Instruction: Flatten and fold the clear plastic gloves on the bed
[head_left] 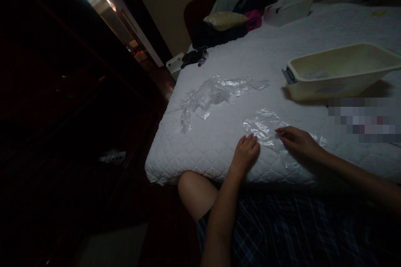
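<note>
A clear plastic bag [265, 125] lies spread and wrinkled near the front of the white quilted bed [213, 150]. My left hand [247, 150] rests at the bag's lower left edge, palm down, with the fingers laid flat. Over the bag's right side is my right hand [297, 139], its fingers bent and a little apart; nothing shows gripped in it. Farther back to the left, several more crumpled clear plastic bags [216, 91] lie in a loose heap.
A cream plastic bin [332, 85] with a grey handle stands at the right. Near the headboard lie a cushion [225, 21], dark clothes, a rolled magenta cloth [253, 20] and a white box [288, 10]. Dark furniture [78, 75] fills the left side.
</note>
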`<move>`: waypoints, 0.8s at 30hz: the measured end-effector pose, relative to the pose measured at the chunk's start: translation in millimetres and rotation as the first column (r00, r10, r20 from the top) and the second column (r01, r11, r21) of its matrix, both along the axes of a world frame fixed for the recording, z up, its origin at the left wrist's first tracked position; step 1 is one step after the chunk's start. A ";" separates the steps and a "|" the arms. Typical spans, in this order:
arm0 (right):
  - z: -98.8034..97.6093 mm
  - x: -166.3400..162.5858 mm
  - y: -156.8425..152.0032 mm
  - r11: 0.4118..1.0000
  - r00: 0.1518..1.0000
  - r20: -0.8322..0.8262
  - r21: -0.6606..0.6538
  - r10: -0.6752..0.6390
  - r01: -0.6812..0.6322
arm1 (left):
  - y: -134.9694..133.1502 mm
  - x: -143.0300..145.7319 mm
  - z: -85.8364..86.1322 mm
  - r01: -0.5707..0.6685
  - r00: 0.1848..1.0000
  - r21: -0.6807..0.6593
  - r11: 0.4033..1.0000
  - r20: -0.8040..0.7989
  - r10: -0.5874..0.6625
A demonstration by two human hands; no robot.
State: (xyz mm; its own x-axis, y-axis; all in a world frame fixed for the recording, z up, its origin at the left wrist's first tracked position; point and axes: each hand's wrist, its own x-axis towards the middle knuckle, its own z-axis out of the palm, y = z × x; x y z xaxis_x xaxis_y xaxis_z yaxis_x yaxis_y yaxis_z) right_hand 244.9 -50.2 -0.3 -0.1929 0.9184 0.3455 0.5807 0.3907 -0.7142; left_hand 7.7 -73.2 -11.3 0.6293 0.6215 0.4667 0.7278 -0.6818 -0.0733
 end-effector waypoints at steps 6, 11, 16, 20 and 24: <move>7.5 -6.2 4.8 0.997 0.998 -0.061 -0.079 0.021 -0.026 | 0.4 0.4 -1.1 -0.009 1.000 0.006 1.000 0.011 0.009; 18.9 -13.1 7.4 0.998 0.996 -0.076 -0.050 0.041 -0.045 | 0.8 0.5 -1.7 -0.002 1.000 0.001 1.000 -0.012 0.002; 14.9 -12.6 10.3 0.998 0.999 0.024 0.030 0.047 -0.048 | 1.2 0.1 -2.3 0.009 1.000 0.031 0.999 0.000 -0.009; 6.9 -8.3 12.1 0.979 0.962 0.267 0.171 0.064 -0.113 | 1.4 0.1 -2.5 0.012 1.000 0.041 0.999 0.016 -0.013; 0.8 -6.1 10.1 0.948 0.874 0.484 0.254 0.046 -0.191 | 0.7 0.7 -1.9 -0.003 1.000 0.056 0.998 0.029 0.001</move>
